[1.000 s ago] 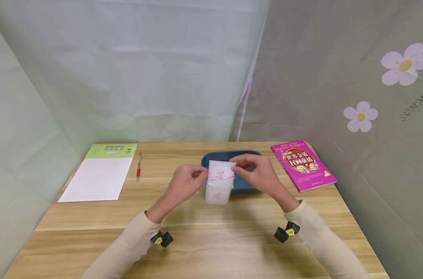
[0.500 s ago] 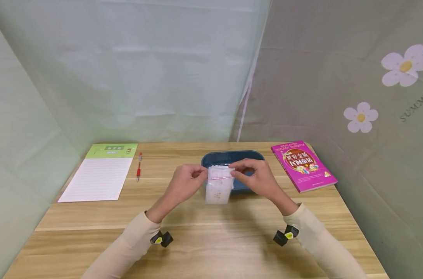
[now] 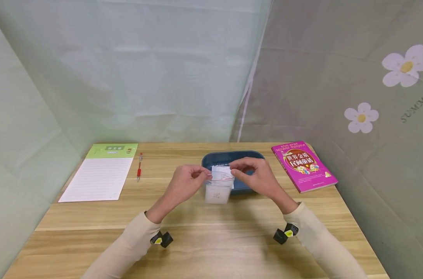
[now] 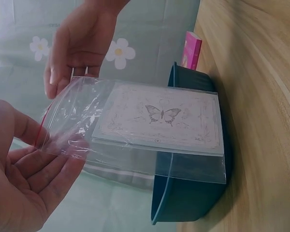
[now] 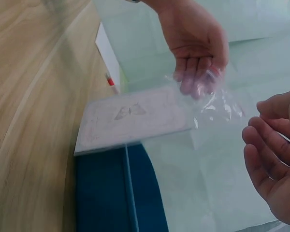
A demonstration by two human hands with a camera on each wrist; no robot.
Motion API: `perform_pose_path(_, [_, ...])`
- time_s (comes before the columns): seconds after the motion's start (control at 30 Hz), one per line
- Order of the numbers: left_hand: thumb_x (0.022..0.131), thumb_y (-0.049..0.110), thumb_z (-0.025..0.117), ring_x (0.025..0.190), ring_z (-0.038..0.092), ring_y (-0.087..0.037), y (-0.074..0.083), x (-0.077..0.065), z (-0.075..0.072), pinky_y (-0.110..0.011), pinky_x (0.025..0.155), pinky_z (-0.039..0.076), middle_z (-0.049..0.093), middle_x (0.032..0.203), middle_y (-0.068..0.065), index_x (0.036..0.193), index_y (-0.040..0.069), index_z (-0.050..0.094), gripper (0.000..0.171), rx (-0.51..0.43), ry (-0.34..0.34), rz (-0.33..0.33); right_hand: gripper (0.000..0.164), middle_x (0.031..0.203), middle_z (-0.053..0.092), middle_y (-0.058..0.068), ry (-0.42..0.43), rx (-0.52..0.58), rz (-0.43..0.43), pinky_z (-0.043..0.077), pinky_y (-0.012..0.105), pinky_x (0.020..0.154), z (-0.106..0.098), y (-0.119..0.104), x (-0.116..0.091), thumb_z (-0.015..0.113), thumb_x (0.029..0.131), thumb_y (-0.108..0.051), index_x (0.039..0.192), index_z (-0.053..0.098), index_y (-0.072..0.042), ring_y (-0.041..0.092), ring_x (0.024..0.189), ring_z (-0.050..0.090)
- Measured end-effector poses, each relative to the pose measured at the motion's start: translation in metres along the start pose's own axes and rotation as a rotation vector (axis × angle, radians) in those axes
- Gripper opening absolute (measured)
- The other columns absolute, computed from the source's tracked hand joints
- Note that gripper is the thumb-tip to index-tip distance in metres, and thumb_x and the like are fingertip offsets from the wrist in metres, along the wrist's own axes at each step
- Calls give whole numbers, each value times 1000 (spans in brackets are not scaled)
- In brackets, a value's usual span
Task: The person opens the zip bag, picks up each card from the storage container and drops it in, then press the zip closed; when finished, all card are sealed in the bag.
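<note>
Red pen (image 3: pixel 138 173) beside lined notepad (image 3: pixel 98 176) (green-topped); magenta book (image 3: pixel 304 167) well apart.

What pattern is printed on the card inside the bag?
A butterfly on the card, clearest in the left wrist view.

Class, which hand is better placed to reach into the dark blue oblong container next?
Probably the right hand: in the head view it overlaps the dark blue oblong container, while the left hand sits mostly beyond its left edge, pinching the clear, red-lined plastic bag.
</note>
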State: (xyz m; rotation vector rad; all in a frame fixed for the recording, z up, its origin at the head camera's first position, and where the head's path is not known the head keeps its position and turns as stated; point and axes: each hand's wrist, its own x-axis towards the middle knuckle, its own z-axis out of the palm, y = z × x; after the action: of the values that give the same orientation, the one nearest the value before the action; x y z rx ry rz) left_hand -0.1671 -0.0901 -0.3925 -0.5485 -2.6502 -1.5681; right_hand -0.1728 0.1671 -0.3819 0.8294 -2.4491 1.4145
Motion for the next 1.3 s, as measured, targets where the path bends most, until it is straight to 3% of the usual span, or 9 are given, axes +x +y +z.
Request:
perform_pose_path(0.3, [99, 14, 63, 84, 73, -13, -1, 0, 0, -26, 66, 53, 78, 94, -1, 101, 5, 80, 19, -12, -6, 9, 19, 104, 77, 4, 7, -43, 104, 58, 30, 74, 3, 31, 11, 75, 94, -21, 111, 78, -11, 15, 84, 70])
perform_pose_path(0.7, [100, 15, 62, 83, 73, -15, -2, -1, 0, -26, 64, 53, 79, 93, -1, 102, 5, 80, 21, -13, -8, 17, 20, 105, 77, 1, -43, -116, 199, 59, 39, 80, 14, 79, 23, 76, 93, -21, 112, 78, -15, 15, 91, 72])
perform_pose_path(1.07, [99, 14, 62, 85, 73, -13, -3, 0, 1, -27, 68, 55, 78, 92, 0, 102, 5, 79, 20, -16, -7, 24, 31, 112, 76, 10, -116, -177, 277, 59, 42, 83, 24, 112, 37, 78, 90, -16, 118, 75, -2, 25, 97, 73])
perform_pose_path(1.3, [98, 12, 62, 85, 73, -16, -3, 0, 1, -25, 66, 53, 78, 92, 0, 100, 5, 80, 19, -19, -2, 19, 28, 112, 76, 11, -171, -209, 313, 60, 37, 79, 32, 127, 40, 79, 89, -12, 115, 75, -3, 22, 94, 73])
